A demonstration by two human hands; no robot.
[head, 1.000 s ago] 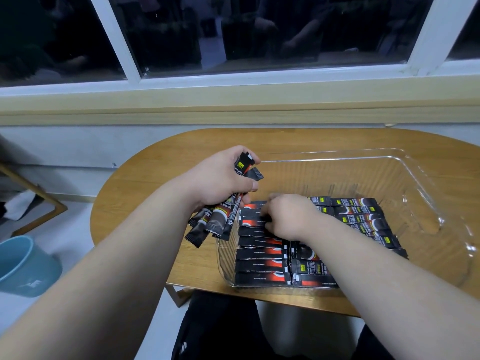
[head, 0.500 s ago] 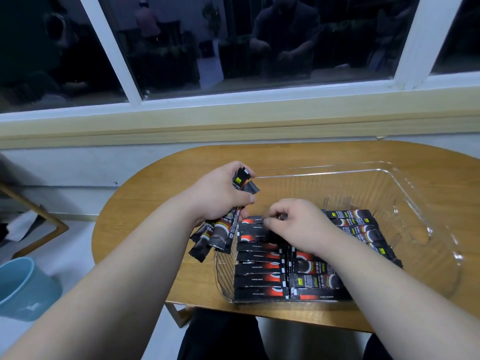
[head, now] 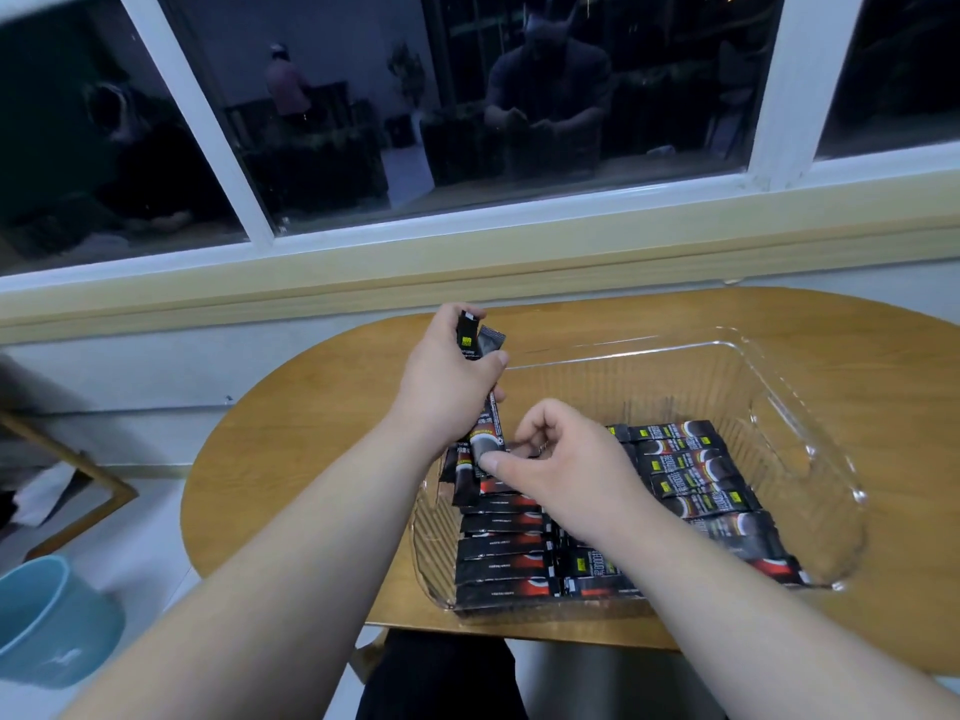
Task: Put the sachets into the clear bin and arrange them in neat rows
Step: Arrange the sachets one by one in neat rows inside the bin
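Your left hand [head: 441,381] is at the left wall of the clear bin [head: 675,381], its fingers [head: 493,362] clamped round a bundle of sachets [head: 467,339]. The bundle stands nearly upright, leaning a little. Its top ends stick out above your thumb and its bottom ends hang below the heel of the hand, over the bin's left edge.

Your right hand [head: 566,459] is just below and to the right of those left fingers, inside the bin. Its thumb and forefinger are pinched together on the lower end of the front sachet [head: 491,431] of the bundle. The other right fingers curl loosely towards the palm. That sachet is gripped high up by the left fingers and low down by the right.

Under your right fingers and wrist, flat sachets lie on the bin floor in rows. One column [head: 501,558] runs from below the right thumb towards you along the left wall. Another [head: 685,472] lies to the right of your right knuckles. Your right forearm hides part of the middle.

The bin stands on the wooden worktop [head: 311,433]. Well to the left of both hands, a blue bucket [head: 47,621] stands on the floor.
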